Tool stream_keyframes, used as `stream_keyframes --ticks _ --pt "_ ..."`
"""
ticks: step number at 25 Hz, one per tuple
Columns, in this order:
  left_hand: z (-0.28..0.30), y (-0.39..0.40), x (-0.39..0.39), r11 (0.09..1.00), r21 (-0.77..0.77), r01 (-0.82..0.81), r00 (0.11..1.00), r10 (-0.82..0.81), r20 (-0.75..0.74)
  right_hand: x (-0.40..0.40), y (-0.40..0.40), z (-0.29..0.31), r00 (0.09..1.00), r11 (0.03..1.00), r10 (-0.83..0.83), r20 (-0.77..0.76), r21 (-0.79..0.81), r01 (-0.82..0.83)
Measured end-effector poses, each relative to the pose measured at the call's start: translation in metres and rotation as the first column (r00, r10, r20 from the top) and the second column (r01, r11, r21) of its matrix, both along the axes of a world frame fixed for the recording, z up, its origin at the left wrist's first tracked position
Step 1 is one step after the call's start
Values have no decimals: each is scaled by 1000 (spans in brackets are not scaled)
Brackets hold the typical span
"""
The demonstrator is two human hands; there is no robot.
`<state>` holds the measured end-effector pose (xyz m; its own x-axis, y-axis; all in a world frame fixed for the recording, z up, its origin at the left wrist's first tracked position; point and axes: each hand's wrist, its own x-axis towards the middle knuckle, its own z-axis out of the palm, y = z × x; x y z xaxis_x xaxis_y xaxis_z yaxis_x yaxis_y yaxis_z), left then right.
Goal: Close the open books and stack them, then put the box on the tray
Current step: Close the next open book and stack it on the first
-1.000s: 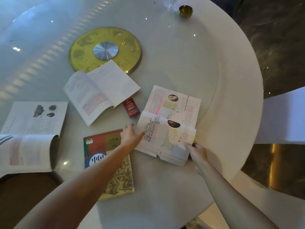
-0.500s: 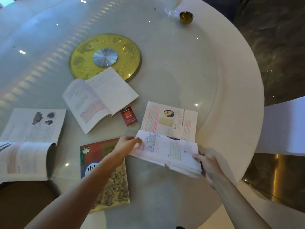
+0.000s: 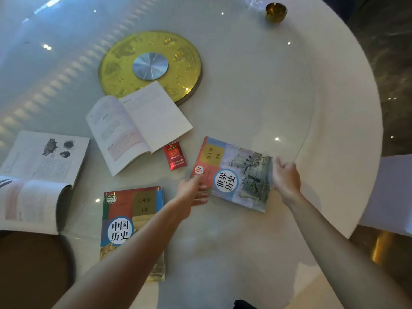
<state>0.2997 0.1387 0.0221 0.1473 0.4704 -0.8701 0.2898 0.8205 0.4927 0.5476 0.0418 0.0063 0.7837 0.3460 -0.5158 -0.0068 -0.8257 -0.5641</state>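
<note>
The world-history book [image 3: 231, 175] lies closed, cover up, on the white tabletop [image 3: 256, 85], held between your two hands. Your left hand [image 3: 194, 190] has its fingers [image 3: 201, 194] curled at the book's near-left corner, thumb on the cover by the spine; your right hand [image 3: 286, 179] pinches the book's right edge with bent fingers — both have hold of it. Just left of the book sits the small red box [image 3: 174, 155], apart from it and close to the lower corner of an open book [image 3: 138, 128], whose far corner overlaps the round gold tray [image 3: 178, 54]. Nearer you, a closed Chinese-history book [image 3: 133, 219] lies flat, cover up, partly under your left forearm. At the far left, another open book [image 3: 38, 175] rests with its pages curling over — one page shows dark pictures. A small brass dish [image 3: 275, 12] stands far off near the tabletop's rim.
</note>
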Motion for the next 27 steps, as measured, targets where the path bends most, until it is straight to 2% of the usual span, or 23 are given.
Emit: stream_keyframes --ticks 1,2,4,5,7,9,11,14,17,20,22,24,27 --pt "-4 -11 2 999 -33 -4 1000 4 -14 3 10 -2 979 992 122 165 -36 -118" --pt "-8 -21 5 998 -61 -15 1000 14 -19 6 21 -5 932 963 267 245 -51 -263" --pt "-14 -39 11 994 -101 -31 999 30 -11 6 41 -8 774 813 582 251 -149 -563" --pt "-16 -45 14 993 -117 -32 999 33 3 5 46 -10 684 721 693 229 -233 -652" --pt "-17 -50 19 993 -114 -17 999 21 31 4 41 -17 580 619 784 222 -355 -700" --pt "-20 -49 20 998 -58 -25 999 26 26 1 22 -21 583 649 760 287 -380 -660" --pt "-26 -46 18 998 53 -24 998 27 -52 -5 -6 -24 696 756 654 298 -297 -583" --pt "-33 -42 12 985 167 44 986 -16 -164 -25 -51 -32 886 904 428 177 -108 -415" --pt "-38 -39 5 965 169 200 965 -164 -206 -51 -81 -37 976 975 213 35 -71 -210" --pt "-36 -43 -5 937 185 296 950 -267 -165 -72 -95 -33 978 998 61 -201 2 -62" --pt "-30 -47 -18 926 233 296 953 -270 -136 -85 -95 -23 957 996 73 -281 61 -58" --pt "-19 -47 -38 907 323 270 963 -254 -89 -101 -90 -8 949 989 97 -299 134 -59" --pt "-3 -40 -90 870 444 214 977 -196 -87 -135 -77 11 907 959 151 -393 280 -39"
